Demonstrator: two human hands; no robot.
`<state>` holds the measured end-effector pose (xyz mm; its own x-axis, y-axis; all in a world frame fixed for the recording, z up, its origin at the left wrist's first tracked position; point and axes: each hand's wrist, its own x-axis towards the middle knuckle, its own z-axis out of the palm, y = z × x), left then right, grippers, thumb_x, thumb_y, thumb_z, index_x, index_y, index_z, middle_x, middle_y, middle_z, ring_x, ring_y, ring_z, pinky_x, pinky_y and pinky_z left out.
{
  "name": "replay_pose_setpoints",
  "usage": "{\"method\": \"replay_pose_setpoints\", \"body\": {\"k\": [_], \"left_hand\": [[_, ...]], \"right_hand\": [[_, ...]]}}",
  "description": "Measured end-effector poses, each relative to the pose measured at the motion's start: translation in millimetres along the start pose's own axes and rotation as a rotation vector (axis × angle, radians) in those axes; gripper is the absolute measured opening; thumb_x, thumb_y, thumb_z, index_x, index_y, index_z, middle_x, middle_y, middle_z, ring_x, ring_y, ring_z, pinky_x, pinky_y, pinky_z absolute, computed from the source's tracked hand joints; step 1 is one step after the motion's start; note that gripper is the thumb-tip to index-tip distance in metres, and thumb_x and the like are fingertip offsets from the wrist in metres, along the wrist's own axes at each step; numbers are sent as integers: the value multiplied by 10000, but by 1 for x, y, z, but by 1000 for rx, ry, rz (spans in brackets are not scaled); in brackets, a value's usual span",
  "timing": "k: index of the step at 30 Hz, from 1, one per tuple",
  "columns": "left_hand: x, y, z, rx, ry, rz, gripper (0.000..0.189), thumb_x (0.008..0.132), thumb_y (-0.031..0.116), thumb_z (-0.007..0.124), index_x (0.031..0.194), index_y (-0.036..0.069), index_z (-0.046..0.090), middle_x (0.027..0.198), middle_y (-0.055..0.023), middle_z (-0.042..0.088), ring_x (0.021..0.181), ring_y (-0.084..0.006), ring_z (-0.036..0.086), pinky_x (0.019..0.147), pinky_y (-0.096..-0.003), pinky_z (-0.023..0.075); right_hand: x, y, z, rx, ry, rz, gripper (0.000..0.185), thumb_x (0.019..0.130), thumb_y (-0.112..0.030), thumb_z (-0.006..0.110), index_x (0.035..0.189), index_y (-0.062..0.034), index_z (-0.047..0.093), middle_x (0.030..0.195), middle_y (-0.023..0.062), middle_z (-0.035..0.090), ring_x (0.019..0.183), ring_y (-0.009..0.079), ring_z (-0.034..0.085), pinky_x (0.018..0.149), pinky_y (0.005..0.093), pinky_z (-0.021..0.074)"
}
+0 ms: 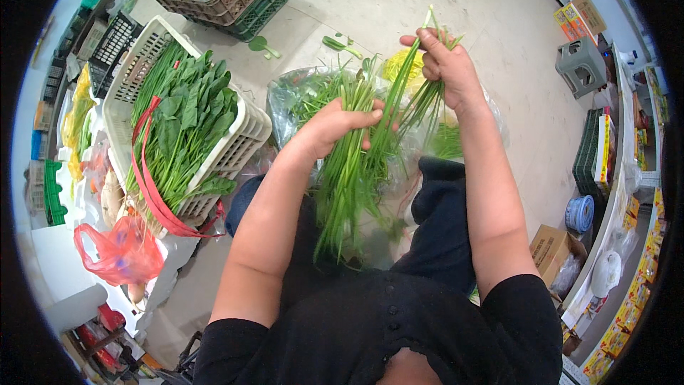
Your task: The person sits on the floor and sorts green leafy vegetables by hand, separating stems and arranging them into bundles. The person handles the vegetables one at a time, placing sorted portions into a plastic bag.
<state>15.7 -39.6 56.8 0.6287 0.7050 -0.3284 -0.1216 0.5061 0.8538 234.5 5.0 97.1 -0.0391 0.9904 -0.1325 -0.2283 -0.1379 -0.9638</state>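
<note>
My left hand (pixel 334 125) is closed around a thick bunch of long thin green stalks, likely Chinese chives (pixel 342 171), whose leafy ends hang toward my lap. Higher and to the right, my right hand (pixel 449 64) grips a smaller bundle of the same stalks (pixel 409 77), their pale ends sticking up past the fingers. The two bundles meet beside my left thumb. Beneath them an open clear plastic bag (pixel 280 93) holds loose greens, partly hidden by my hands. Behind my right wrist lies a tangle of yellow string (pixel 401 67).
To the left stands a white plastic crate (pixel 251 123) of leafy greens with a red strap (pixel 147 171). Stacked crates (pixel 235 5) are behind it, and a red plastic bag (pixel 123 251) is nearer me. Stray leaves (pixel 264 47) lie on the floor. Shelves, a grey stool (pixel 581 67) and a cardboard box (pixel 553 254) line the right.
</note>
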Motion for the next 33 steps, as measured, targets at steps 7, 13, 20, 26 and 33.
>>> {"method": "replay_pose_setpoints", "body": {"k": [7, 13, 20, 26, 33], "left_hand": [[-3, 3, -3, 106, -2, -29, 237, 854, 159, 654, 1029, 14, 587, 977, -130, 688, 761, -148, 609, 590, -270, 493], [0, -5, -6, 173, 83, -47, 268, 815, 184, 700, 1008, 24, 605, 913, -91, 676, 623, -141, 597, 560, -272, 487], [-2, -1, -4, 170, 174, -37, 258, 811, 191, 706, 992, 30, 620, 873, -65, 665, 592, -126, 587, 547, -269, 481], [-2, -1, -5, 184, 112, -22, 313, 818, 212, 708, 1043, 14, 615, 884, -71, 676, 614, -122, 584, 559, -262, 483], [-1, -2, 1, 111, 88, 44, 327, 845, 240, 687, 1057, 0, 619, 953, -98, 692, 622, -99, 566, 562, -237, 472]], "right_hand": [[10, -8, -34, 184, 124, -112, 162, 957, -217, 561, 966, -56, 571, 1053, 129, 676, 463, 15, 289, 419, 183, 272], [11, -15, -47, 227, 190, -129, 165, 955, -216, 568, 942, -51, 564, 1061, 132, 672, 471, 17, 296, 422, 178, 291], [11, -16, -50, 261, 157, -161, 165, 959, -213, 563, 983, -50, 560, 1062, 138, 669, 472, 14, 296, 424, 176, 291], [11, -16, -47, 288, 87, -179, 172, 970, -215, 546, 1028, -53, 557, 1083, 150, 659, 473, 13, 298, 430, 172, 288], [9, -12, -36, 274, 4, -152, 163, 977, -205, 529, 1034, -57, 565, 1104, 155, 655, 472, 9, 311, 441, 175, 291]]}}
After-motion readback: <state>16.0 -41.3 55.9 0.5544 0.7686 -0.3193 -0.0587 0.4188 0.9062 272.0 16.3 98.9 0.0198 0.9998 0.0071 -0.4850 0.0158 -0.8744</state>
